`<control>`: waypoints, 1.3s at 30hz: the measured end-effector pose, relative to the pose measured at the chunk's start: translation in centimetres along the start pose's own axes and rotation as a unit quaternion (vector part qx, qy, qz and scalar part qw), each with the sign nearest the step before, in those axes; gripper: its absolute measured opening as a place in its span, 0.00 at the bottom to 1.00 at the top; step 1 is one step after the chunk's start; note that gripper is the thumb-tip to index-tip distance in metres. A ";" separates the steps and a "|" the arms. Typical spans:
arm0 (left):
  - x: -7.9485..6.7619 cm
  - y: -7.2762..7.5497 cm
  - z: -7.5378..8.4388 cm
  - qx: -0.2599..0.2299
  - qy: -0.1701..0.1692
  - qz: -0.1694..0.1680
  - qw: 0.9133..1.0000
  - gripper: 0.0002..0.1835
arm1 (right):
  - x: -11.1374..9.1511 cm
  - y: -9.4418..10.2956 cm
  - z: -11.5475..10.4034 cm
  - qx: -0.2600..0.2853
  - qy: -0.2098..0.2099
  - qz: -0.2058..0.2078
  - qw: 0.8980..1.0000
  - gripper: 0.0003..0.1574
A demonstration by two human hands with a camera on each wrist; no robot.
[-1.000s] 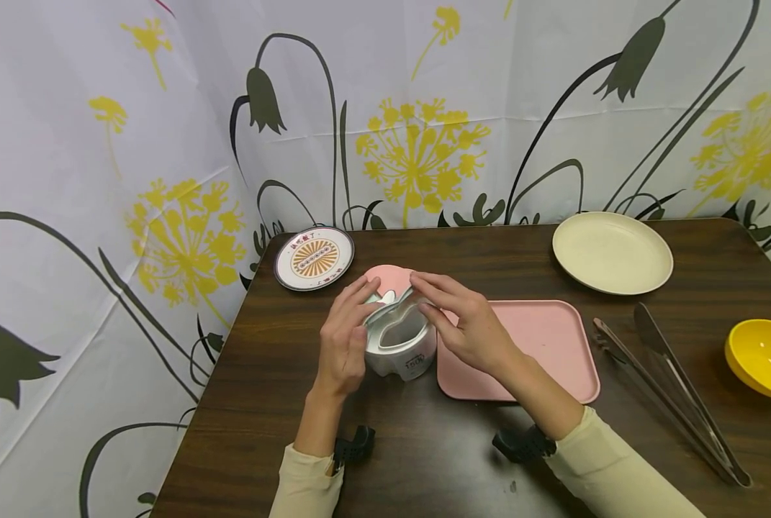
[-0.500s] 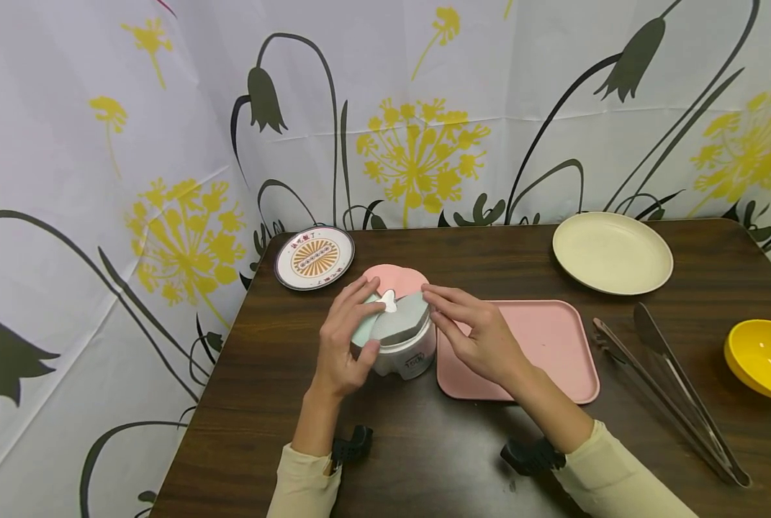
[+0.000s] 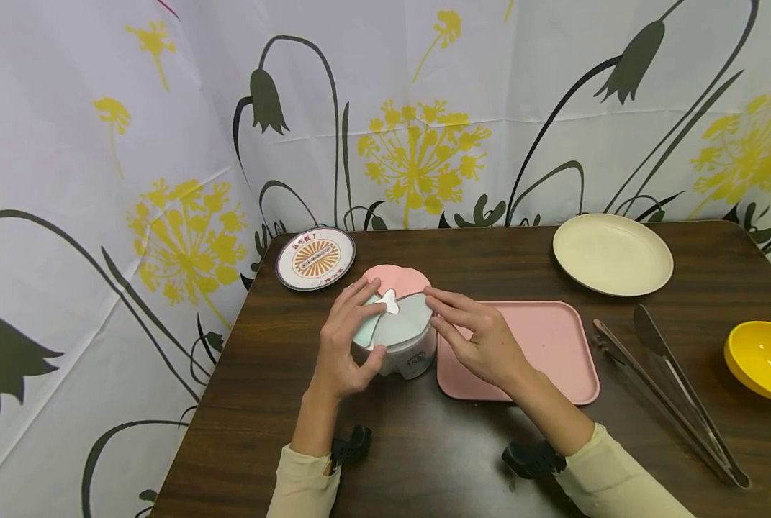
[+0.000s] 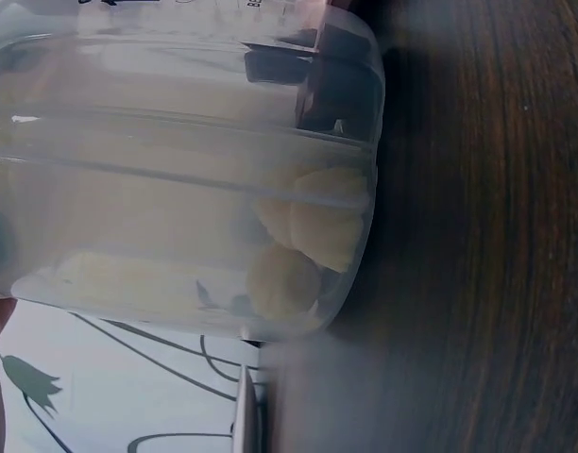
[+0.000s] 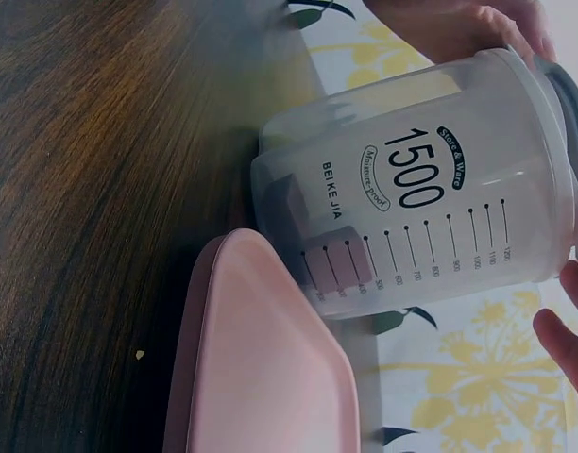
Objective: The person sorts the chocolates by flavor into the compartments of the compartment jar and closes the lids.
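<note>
A clear storage canister (image 3: 413, 357) stands on the table, left of the pink tray. Its lid has a pink flap (image 3: 399, 276), a mint flap (image 3: 366, 331) and a grey-green flap (image 3: 403, 321) around a white centre piece. All three flaps lie down. My left hand (image 3: 345, 338) rests over the lid's left side, thumb towards the near edge. My right hand (image 3: 479, 334) touches the lid's right edge with extended fingertips. Pale rounded pieces (image 4: 313, 222) show through the wall in the left wrist view. Pinkish and dark blocks (image 5: 336, 260) show in the right wrist view.
The pink tray (image 3: 553, 352) sits right beside the canister. Metal tongs (image 3: 677, 396) lie farther right, near a yellow bowl (image 3: 766, 360). A cream plate (image 3: 612, 253) is at the back right, a patterned plate (image 3: 315, 259) at the back left.
The grey-green flap was raised over the canister's opening and has come down over it. My right fingers followed to the lid's right edge; my left thumb spread away from the lid.
</note>
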State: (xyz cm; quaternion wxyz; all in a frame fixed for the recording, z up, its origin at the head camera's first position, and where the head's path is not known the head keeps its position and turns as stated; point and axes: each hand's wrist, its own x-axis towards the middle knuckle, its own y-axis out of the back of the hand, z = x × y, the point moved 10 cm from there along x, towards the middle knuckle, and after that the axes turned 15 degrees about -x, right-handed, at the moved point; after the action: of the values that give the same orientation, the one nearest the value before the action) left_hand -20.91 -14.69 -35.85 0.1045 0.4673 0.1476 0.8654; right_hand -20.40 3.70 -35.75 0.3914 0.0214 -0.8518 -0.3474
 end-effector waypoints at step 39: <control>-0.2 -0.2 -0.7 0.016 0.029 -0.019 0.999 0.26 | -0.6 -0.6 0.3 -0.023 0.020 -0.050 0.998 0.32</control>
State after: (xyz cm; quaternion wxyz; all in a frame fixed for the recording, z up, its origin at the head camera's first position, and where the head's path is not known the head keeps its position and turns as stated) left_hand -21.33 -14.74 -36.44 0.1095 0.4409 0.1736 0.8737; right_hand -20.31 3.59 -36.62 0.3908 0.0615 -0.8335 -0.3857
